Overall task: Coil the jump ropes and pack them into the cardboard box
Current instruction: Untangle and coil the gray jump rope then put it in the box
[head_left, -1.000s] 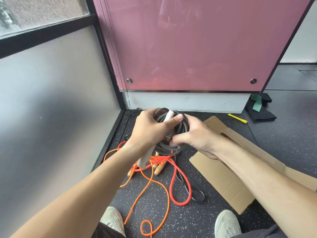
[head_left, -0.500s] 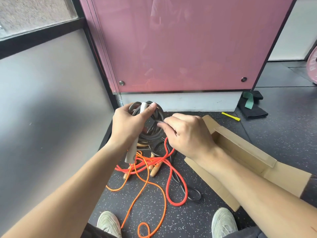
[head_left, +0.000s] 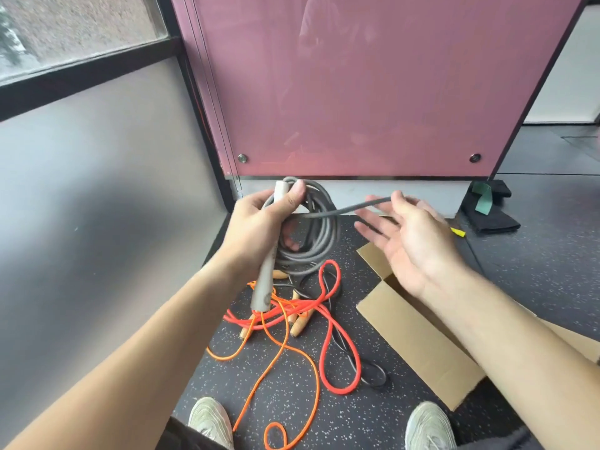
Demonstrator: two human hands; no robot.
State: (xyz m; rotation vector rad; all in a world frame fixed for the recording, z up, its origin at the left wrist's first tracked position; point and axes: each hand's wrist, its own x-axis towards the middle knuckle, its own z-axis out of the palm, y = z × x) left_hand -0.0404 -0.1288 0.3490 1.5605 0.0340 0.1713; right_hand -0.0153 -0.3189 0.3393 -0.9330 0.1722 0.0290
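**Grey rope coiled in left hand, tail out to the right hand, box not yet loaded**

Left hand (head_left: pixel 259 228) grips the grey jump rope (head_left: pixel 319 235) as a bundle of loops, fingers curled round the loops and one pale handle (head_left: pixel 264 287) together. The handle's long axis runs near-far, its bottom end hanging toward the person and its top end poking out above the fist. The coil is held above the floor (head_left: pixel 341 417), in front of the pink panel (head_left: pixel 357 92).

Key relation: one loose tail (head_left: pixel 350 207) leaves the coil and runs right and slightly away, ending at the right hand (head_left: pixel 412 248). That hand is palm up, fingers spread and almost straight. The tail end sits at the thumb tip; blur hides whether it is pinched or only resting there. The right hand is the one nearer the tail, and the wrap would go round the coil held on the left.

Cardboard box (head_left: pixel 406 336) lies on the floor on the right, below the right forearm, top open with a flap up. The forearm covers most of the inside, and no rope shows in the visible part.

On the floor between coil and shoes, uncoiled and tangled together: a thick red rope (head_left: pixel 328 336), a thin orange rope (head_left: pixel 285 352), a black rope (head_left: pixel 373 375) and wooden handles (head_left: pixel 298 323).

Judgement: first rope near finished, the others remain.
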